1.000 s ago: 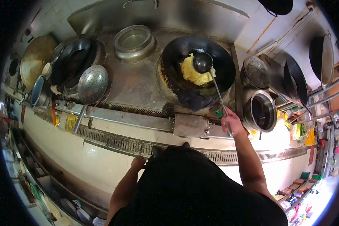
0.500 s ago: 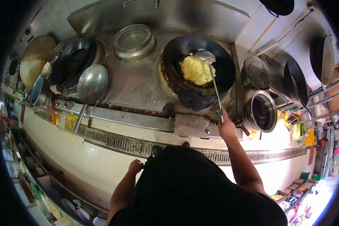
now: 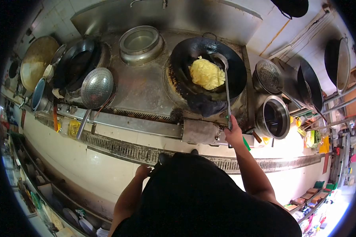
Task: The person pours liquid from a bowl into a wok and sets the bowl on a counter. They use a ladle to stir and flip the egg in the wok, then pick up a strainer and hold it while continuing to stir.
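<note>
A long steel range ran across a cramped commercial kitchen, with a grimy drain grate along its front edge and shelves of clutter in the room's far right corner. Toward the range's right end sat a black wok holding a mound of yellow scrambled egg, and a dark cloth was draped at its near rim. The right hand had its fingers wrapped tight around the end of a long ladle, whose bowl rested at the egg's far right side. The left hand hung curled at the hip, well apart from the range; whether it gripped anything could not be made out.

Stirring here would likely go best with short pushes from the wok's wall inward, keeping the egg off the scorched rim.

A perforated skimmer lay at the left, beside a second wok; a steel pot stood at the back edge.
</note>
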`<action>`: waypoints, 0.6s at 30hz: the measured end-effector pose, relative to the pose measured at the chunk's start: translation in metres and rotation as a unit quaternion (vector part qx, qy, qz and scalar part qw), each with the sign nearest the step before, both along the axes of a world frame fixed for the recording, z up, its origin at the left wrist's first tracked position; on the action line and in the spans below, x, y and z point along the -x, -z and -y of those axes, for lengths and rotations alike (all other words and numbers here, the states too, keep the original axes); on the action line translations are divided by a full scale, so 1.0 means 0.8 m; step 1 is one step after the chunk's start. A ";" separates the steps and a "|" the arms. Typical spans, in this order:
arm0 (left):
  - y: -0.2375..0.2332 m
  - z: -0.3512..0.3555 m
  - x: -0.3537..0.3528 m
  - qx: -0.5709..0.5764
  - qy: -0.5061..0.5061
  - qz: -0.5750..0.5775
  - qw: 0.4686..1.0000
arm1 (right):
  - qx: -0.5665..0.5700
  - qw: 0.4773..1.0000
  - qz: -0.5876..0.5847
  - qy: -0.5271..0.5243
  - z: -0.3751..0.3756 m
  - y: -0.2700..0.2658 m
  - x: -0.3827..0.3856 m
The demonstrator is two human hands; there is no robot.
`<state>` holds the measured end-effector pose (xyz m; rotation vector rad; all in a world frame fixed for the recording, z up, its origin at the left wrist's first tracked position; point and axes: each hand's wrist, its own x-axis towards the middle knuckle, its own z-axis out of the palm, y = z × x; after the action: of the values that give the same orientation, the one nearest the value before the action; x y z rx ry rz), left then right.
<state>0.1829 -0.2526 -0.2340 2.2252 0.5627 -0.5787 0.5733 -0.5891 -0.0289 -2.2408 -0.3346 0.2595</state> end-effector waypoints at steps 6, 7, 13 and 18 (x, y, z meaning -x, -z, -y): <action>0.008 0.006 0.001 0.002 -0.115 -0.085 0.990 | 0.040 0.999 0.011 0.009 0.000 -0.001 0.000; 0.009 0.005 0.002 0.003 -0.107 -0.089 0.990 | 0.048 0.999 0.009 0.011 -0.001 -0.003 0.001; 0.068 0.003 0.032 0.109 -0.214 -0.086 0.967 | 0.045 0.999 0.026 0.007 -0.003 -0.005 0.002; 0.049 0.008 0.028 0.058 -0.110 -0.046 0.991 | 0.057 0.997 0.043 0.002 -0.005 -0.007 0.003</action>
<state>0.1605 -0.2592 -0.2729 2.0020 0.7902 -0.5866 0.5707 -0.5855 -0.0233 -2.3689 -0.3695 0.1845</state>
